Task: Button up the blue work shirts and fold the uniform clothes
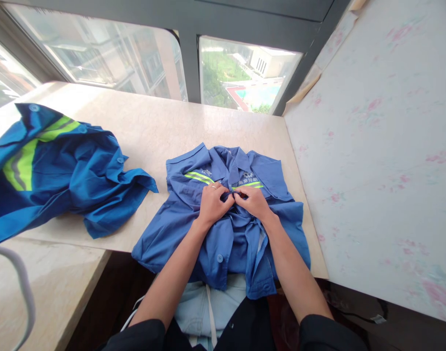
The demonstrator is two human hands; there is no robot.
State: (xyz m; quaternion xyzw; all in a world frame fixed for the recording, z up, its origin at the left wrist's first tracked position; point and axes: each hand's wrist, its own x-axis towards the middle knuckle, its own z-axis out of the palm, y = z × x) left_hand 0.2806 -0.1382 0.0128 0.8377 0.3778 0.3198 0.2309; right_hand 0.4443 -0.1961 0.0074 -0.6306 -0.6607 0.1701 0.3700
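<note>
A blue work shirt [193, 229] with yellow-green reflective stripes lies face up on the stone windowsill ledge [153, 126], its hem hanging over the near edge. My left hand [212, 202] and my right hand [255, 201] meet at the shirt's front placket just below the collar. Both hands pinch the cloth edges together around a button. A ring shows on a finger of my left hand. Another button [219, 258] lower on the placket is undone.
A second, darker blue shirt [58, 170] with a reflective stripe lies crumpled at the left of the ledge. A window runs along the back, and a pale floral wall [383, 146] stands close on the right. A white curved bar [23, 282] shows at lower left.
</note>
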